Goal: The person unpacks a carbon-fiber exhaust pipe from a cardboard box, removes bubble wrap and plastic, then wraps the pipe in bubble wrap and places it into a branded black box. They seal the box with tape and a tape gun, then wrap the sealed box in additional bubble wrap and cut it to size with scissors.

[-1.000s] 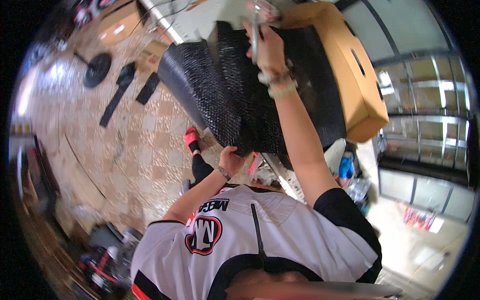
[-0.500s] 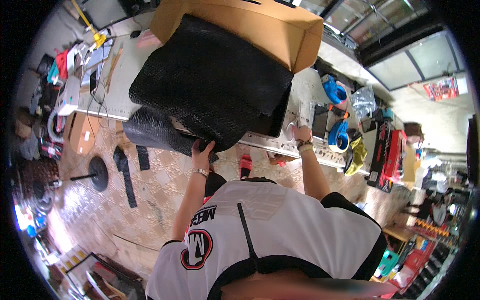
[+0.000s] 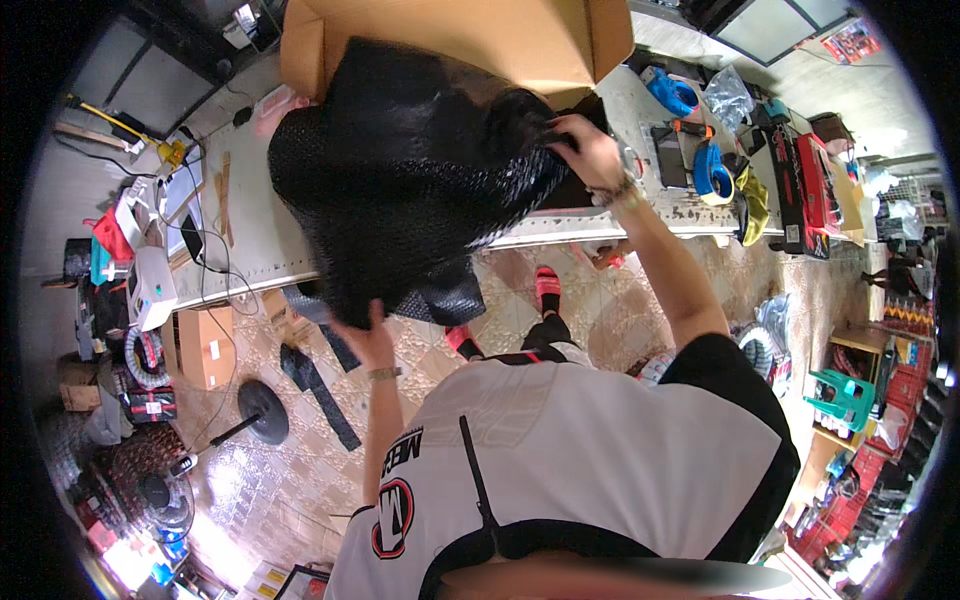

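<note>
A wide sheet of black bubble wrap (image 3: 400, 190) drapes over the table edge, in front of an open cardboard box (image 3: 470, 35). Its right edge is bunched and lifted, with my right hand (image 3: 592, 155) closed on it. Down at the hanging lower part, my left hand (image 3: 368, 342) grips the wrap, its fingertips partly hidden by the black material. A further fold of the wrap hangs below the table edge. Whatever lies under the sheet is covered.
On the table (image 3: 560, 228), blue tape rolls (image 3: 712, 173), a clear plastic bag (image 3: 728, 95) and a yellow-black glove (image 3: 752, 205) lie to the right. Cables and a phone (image 3: 191, 237) are at left. A round black stand base (image 3: 263, 412) is on the floor.
My right hand has moved from the table edge up onto the wrap and raised its right side. My left hand has shifted slightly left and down. The view has also moved.
</note>
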The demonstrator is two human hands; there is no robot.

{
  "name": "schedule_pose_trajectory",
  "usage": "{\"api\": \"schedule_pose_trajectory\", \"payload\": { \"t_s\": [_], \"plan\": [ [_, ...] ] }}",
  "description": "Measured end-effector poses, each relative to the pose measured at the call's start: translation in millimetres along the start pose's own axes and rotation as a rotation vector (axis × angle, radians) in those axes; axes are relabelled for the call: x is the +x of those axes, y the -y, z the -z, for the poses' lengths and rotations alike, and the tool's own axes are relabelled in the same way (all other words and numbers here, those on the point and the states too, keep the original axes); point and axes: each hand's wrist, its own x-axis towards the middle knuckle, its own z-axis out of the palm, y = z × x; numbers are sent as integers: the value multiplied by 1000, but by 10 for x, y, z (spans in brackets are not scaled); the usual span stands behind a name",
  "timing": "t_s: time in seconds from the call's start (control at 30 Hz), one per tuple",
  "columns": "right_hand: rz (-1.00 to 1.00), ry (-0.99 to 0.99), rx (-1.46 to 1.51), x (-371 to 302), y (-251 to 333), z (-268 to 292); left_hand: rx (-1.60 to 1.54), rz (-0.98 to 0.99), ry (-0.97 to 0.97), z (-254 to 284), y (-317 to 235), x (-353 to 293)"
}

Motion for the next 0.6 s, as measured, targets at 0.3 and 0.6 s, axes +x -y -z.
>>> {"api": "schedule_pose_trajectory", "payload": {
  "t_s": [0.3, 0.6],
  "plan": [
    [-1354, 653, 147, -3755, 603, -496, 625, 1272, 1559, 1530, 2172, -280],
    [-1164, -682, 1595, -2188, 275, 521, -1439, 857, 610, 890, 858, 1886]
  ]
}}
